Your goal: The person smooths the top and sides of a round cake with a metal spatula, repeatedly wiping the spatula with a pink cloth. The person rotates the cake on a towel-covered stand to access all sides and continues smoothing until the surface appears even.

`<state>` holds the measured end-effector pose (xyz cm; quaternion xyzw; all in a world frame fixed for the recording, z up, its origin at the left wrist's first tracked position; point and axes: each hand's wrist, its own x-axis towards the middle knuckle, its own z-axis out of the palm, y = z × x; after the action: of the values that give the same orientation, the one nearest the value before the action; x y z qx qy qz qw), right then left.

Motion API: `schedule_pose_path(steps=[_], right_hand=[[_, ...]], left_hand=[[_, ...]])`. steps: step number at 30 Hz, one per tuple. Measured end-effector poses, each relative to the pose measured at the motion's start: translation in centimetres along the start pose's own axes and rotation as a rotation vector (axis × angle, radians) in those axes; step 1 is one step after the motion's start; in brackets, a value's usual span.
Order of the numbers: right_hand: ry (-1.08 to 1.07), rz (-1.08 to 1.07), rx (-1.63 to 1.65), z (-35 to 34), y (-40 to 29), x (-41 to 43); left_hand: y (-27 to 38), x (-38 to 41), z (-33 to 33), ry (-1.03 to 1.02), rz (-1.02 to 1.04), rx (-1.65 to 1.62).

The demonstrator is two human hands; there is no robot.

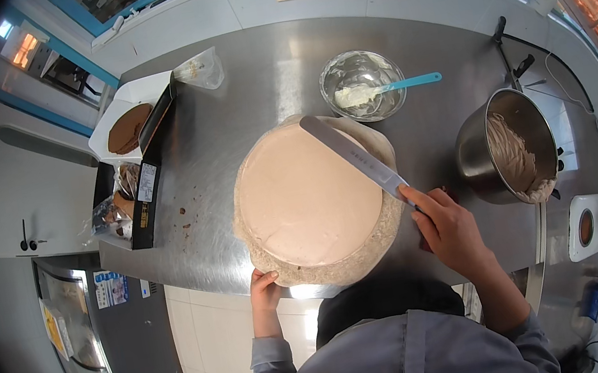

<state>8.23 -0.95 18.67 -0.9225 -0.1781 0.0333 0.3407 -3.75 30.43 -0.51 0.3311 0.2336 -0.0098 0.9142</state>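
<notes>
A wide round cake (301, 198) coated in smooth pale-brown cream sits on a speckled beige cake stand (343, 271) at the middle of the steel worktable. My right hand (448, 227) grips an offset-style icing spatula (350, 155) by its handle. The long metal blade lies across the cake's right side, its rounded tip near the far edge. At the near-left rim of the stand, my left hand (265, 290) holds on with the thumb on top; its other fingers are partly hidden.
Behind the cake stands a clear bowl (330, 71) with white cream and a blue-handled scraper (418, 80). A steel mixing bowl (475, 157) of brown cream is at right. Left are a black box (146, 212), a chocolate sponge (126, 129) and a piping bag (202, 69).
</notes>
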Motion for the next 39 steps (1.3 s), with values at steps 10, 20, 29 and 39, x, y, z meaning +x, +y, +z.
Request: schedule_pose_path(steps=[10,20,29,39], right_hand=[[-0.023,-0.022,0.013,0.2,-0.4,-0.2],[-0.246,-0.133,0.163,0.2,-1.3,-1.0],[-0.089,0.373,0.452,-2.9,0.8,-0.5],[0.099,0.191,0.091,-1.9,1.5,-0.1]], left_hand=[[0.2,0.0,0.2,-0.001,-0.009,0.007],[0.7,0.8,-1.4,0.002,-0.010,0.119],[1.9,1.1,-2.6,-0.268,-0.018,-0.066],[0.4,1.7,-2.2,-0.118,0.022,0.013]])
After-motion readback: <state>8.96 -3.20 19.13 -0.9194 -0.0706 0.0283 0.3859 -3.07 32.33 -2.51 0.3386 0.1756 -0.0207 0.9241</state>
